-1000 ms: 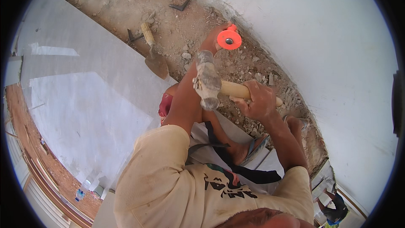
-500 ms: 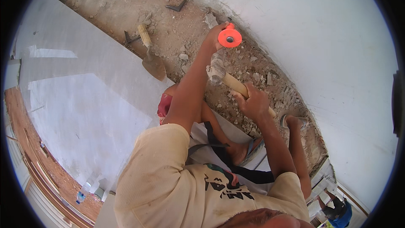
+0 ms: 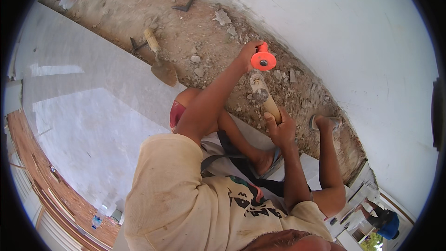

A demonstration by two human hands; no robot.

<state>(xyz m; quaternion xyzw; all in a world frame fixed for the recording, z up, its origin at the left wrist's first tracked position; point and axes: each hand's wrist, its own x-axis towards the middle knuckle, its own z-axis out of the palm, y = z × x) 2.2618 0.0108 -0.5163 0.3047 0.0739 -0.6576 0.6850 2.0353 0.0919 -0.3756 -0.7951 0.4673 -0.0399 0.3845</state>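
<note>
My left hand [image 3: 248, 56] is closed around the grip of a chisel with a round orange hand guard [image 3: 256, 62]. The chisel's metal striking end shows in the middle of the guard, and its tip is hidden beneath. My right hand [image 3: 284, 129] grips the wooden handle of a hammer [image 3: 272, 108]. Its dusty, mortar-caked head lies just on the near side of the guard, apart from the striking end. Under both tools is broken rubble [image 3: 278, 75] along the foot of the white wall [image 3: 353, 32].
A trowel [image 3: 164, 72] with a wooden handle lies left of my left arm, beside the large grey slab [image 3: 93, 60]. Dark angled metal pieces [image 3: 184, 5] lie on the dirt. Plastic bottles [image 3: 98, 217] stand lower left. Another person [image 3: 388, 225] bends over at lower right.
My left hand and the chisel have shifted right and nearer. The hammer has swung round, its head now closer beneath the orange guard. My right hand has moved slightly nearer. The view has tilted a little.
</note>
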